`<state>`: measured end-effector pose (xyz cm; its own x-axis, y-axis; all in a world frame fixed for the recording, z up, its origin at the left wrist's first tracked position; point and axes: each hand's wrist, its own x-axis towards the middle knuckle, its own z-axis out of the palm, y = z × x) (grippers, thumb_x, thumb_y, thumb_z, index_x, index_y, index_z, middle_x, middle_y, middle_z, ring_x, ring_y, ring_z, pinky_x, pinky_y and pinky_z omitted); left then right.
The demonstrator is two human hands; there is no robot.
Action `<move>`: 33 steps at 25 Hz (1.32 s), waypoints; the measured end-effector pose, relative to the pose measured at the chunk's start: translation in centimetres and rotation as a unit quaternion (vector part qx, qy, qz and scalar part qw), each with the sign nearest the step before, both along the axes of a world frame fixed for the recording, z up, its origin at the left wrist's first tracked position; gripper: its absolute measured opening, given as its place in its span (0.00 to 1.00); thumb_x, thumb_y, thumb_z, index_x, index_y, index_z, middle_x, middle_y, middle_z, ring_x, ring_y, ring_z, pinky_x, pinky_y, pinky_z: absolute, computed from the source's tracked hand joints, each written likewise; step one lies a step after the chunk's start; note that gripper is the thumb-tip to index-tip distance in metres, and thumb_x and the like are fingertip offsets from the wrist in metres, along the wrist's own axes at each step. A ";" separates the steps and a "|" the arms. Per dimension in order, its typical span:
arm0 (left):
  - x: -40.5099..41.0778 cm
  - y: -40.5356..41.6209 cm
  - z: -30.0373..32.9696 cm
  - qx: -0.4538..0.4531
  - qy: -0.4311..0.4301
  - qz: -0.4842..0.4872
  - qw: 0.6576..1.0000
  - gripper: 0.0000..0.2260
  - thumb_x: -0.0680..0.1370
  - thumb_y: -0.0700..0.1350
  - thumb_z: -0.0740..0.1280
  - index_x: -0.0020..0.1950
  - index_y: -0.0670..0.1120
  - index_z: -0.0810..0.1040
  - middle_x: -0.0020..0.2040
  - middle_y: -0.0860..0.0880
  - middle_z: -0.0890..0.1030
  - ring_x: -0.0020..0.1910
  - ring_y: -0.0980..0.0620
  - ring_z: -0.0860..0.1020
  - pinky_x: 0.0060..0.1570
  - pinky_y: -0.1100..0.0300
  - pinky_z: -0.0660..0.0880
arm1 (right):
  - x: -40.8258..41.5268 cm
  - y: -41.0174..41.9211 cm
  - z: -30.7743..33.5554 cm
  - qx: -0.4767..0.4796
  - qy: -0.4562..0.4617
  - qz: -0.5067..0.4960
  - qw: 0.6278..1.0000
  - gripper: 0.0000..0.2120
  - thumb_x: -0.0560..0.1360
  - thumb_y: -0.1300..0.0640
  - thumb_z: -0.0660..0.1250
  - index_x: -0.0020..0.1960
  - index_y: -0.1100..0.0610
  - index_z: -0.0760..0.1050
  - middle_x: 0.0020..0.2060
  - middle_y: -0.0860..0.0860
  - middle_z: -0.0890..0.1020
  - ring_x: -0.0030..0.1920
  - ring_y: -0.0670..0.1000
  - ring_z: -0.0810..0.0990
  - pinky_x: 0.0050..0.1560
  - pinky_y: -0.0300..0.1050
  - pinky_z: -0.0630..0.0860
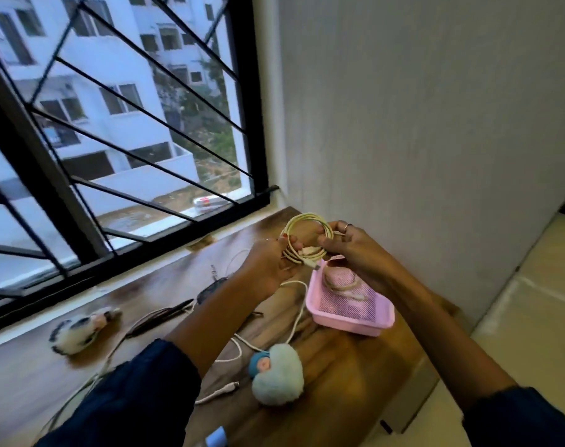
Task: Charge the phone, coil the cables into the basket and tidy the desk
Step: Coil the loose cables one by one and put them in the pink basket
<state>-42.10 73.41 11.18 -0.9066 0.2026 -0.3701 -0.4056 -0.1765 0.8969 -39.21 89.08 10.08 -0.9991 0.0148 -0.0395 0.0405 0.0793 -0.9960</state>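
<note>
Cable coil (307,240), pale yellow, held up at centre frame between both hands, just above the far-left corner of the pink basket (352,309). Left hand (268,266) grips the coil's left side, fingers curled round the loops. Right hand (348,250) pinches the coil's right side. Second coiled cable (342,282) lies inside the basket. White cable (294,321) sprawls loose on the wooden desk (348,366), lower centre.

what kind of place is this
Probably a room in an upper-floor flat: a wooden desk beside a barred window facing an apartment block, with soft toys and charging cables lying about.
</note>
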 end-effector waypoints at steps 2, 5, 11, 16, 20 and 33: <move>-0.2 1.0 -0.8 -0.009 -0.006 -0.022 1.000 0.14 0.83 0.41 0.53 0.44 0.44 0.76 0.38 0.47 0.78 0.36 0.52 0.78 0.30 0.61 0.76 | 0.1 1.4 -0.9 0.028 -0.027 -0.008 0.999 0.10 0.76 0.58 0.66 0.57 0.55 0.73 0.46 0.53 0.83 0.43 0.50 0.80 0.46 0.42 0.77; -0.2 2.5 -1.8 -0.019 -0.020 -0.037 0.999 0.15 0.82 0.39 0.53 0.42 0.42 0.76 0.37 0.46 0.80 0.36 0.51 0.78 0.27 0.63 0.77 | -0.3 2.7 -2.3 0.045 -0.062 -0.030 0.997 0.08 0.77 0.59 0.65 0.55 0.54 0.75 0.49 0.54 0.83 0.46 0.51 0.82 0.48 0.42 0.80; -1.2 4.9 -5.8 -0.056 -0.062 -0.089 0.992 0.10 0.80 0.36 0.56 0.45 0.42 0.76 0.42 0.42 0.81 0.40 0.48 0.80 0.41 0.56 0.79 | -0.4 4.9 -5.3 0.147 -0.138 -0.088 0.976 0.15 0.78 0.61 0.63 0.64 0.59 0.74 0.57 0.55 0.81 0.49 0.50 0.82 0.48 0.42 0.80; -1.6 6.8 -8.1 -0.098 -0.062 -0.097 0.988 0.13 0.76 0.31 0.62 0.53 0.47 0.74 0.52 0.41 0.80 0.43 0.49 0.79 0.35 0.59 0.77 | -0.5 5.8 -6.2 0.220 -0.179 -0.104 0.953 0.24 0.75 0.66 0.66 0.69 0.55 0.67 0.54 0.57 0.81 0.45 0.52 0.83 0.47 0.45 0.82; -2.7 7.7 -9.7 -0.180 -0.019 -0.137 0.974 0.13 0.77 0.33 0.61 0.59 0.42 0.74 0.53 0.43 0.80 0.44 0.50 0.79 0.38 0.59 0.78 | -1.3 6.3 -6.8 0.364 -0.175 -0.086 0.911 0.24 0.73 0.63 0.69 0.67 0.56 0.70 0.59 0.57 0.79 0.48 0.54 0.81 0.47 0.46 0.81; -3.4 8.9 -10.1 -0.599 0.211 -0.379 0.673 0.13 0.77 0.40 0.64 0.61 0.38 0.74 0.56 0.41 0.79 0.43 0.49 0.74 0.41 0.60 0.71 | -4.1 5.5 -10.0 0.565 -0.156 0.063 0.808 0.14 0.76 0.59 0.66 0.59 0.64 0.74 0.54 0.59 0.81 0.43 0.53 0.77 0.45 0.40 0.72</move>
<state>-45.46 82.29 1.05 -0.7865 0.4516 -0.4213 0.3634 0.8900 0.2754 -43.30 94.56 0.12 -0.9399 0.1167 -0.3209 0.1961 0.9538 -0.2275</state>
